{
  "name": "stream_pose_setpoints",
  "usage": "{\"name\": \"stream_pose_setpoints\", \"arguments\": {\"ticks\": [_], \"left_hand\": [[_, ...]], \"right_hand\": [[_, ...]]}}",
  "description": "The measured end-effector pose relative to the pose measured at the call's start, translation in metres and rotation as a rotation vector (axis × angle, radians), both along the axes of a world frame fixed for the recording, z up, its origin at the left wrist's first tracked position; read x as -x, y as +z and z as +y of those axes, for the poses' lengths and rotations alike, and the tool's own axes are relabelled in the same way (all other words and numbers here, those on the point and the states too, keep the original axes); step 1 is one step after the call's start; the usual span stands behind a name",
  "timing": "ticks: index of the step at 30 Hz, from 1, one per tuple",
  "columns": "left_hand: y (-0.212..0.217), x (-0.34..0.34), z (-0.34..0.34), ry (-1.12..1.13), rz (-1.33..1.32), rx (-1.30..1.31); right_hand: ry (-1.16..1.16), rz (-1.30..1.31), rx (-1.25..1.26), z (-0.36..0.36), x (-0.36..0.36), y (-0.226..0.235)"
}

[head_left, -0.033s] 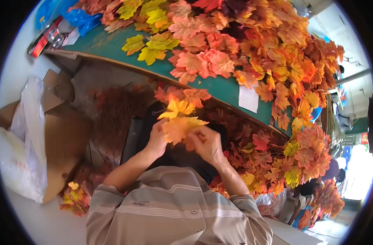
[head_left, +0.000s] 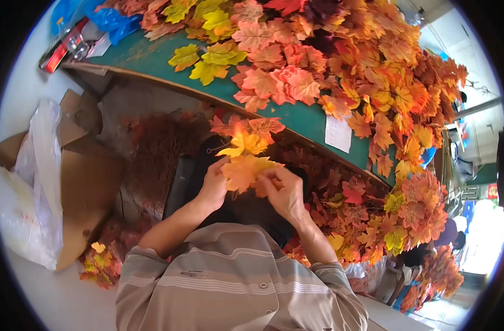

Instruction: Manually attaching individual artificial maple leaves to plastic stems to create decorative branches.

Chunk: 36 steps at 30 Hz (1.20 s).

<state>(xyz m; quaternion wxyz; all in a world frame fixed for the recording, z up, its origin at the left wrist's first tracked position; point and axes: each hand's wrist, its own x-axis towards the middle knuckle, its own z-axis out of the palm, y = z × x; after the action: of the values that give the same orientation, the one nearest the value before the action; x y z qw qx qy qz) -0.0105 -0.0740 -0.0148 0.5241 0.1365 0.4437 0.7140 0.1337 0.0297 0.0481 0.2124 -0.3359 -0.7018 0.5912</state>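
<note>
Both hands are raised in front of the person's chest, close together, with an orange artificial leaf point(head_left: 244, 172) held between them. The left hand point(head_left: 213, 185) grips the leaf's left edge, fingers curled and closed on it. The right hand point(head_left: 283, 191) pinches the leaf's right edge between thumb and fingers. The leaf lies flat across the gap between the two hands, touching both.

Just above the hands, a yellow-orange leaf point(head_left: 244, 143) and a red-orange leaf point(head_left: 263, 127) stand up from the held leaf; whether they are joined to it cannot be told.

Beyond the hands runs a green table point(head_left: 296, 118), its top heaped with artificial maple leaves point(head_left: 340, 60) in orange, red and yellow. A white paper slip point(head_left: 338, 133) hangs at the table's edge, up and to the right of the right hand.

To the left of the left hand lie a flattened cardboard box point(head_left: 84, 176) and a white plastic bag point(head_left: 39, 182), well apart from the hands. More loose leaves point(head_left: 367, 215) are piled to the right of the right hand, below the table edge.

The person wears a striped shirt point(head_left: 230, 281).
</note>
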Motion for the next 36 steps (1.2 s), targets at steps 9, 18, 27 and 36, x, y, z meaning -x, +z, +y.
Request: {"name": "stream_pose_setpoints", "arguments": {"ticks": [9, 18, 27, 36], "left_hand": [[0.019, 0.007, -0.014, -0.019, -0.256, -0.106], [0.045, 0.018, -0.024, -0.099, -0.223, -0.012], [0.035, 0.023, -0.029, 0.054, -0.265, -0.059], [0.029, 0.018, -0.027, -0.021, 0.156, -0.033]], "right_hand": [[0.136, 0.175, -0.644, -0.004, 0.021, 0.006], [0.164, 0.048, -0.035, -0.016, 0.027, 0.026], [0.154, 0.026, 0.169, -0.018, 0.04, 0.023], [0.289, -0.077, 0.158, -0.011, 0.024, 0.004]]}}
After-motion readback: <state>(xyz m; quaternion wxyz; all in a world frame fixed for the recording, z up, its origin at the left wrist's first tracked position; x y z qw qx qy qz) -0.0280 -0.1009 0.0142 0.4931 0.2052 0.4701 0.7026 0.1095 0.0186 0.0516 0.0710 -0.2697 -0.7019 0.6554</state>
